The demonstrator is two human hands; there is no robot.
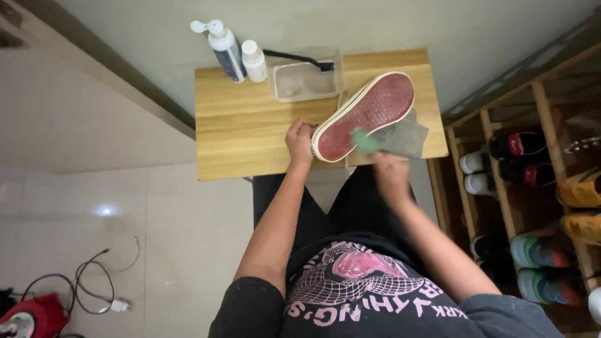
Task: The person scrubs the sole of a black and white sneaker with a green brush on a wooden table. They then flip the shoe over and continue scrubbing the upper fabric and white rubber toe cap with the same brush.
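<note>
Shoe (366, 116), one in number, lies sole-up and slanted across the right half of a small wooden table (250, 134), its red patterned sole ringed by a white rubber edge, toe toward the far right corner and heel toward the near edge. The left hand (300, 141) is clamped on the heel end of the shoe, fingers curled over the white rim. The right hand (389, 172) is closed around a small green item (363, 141), blurred, which sits against the sole near the heel; whether it is a brush or a sponge cannot be told. One grey cloth (407, 138) lies under the shoe's right side and laps over the table's near right edge. At the table's far side stands one clear rectangular tub (305, 80) with a pale cloudy content, and one dark-handled brush (300, 59) rests across its far rim. To the left of the tub stand two containers side by side: one tall pump bottle (226, 49), white at the top with a blue label band, and one shorter white bottle (254, 61) with a white cap, just beside it. To the right of the table stands a wooden shoe rack (538, 156) holding several pairs in black-and-red, white, orange and green-grey; an exact count cannot be made.
</note>
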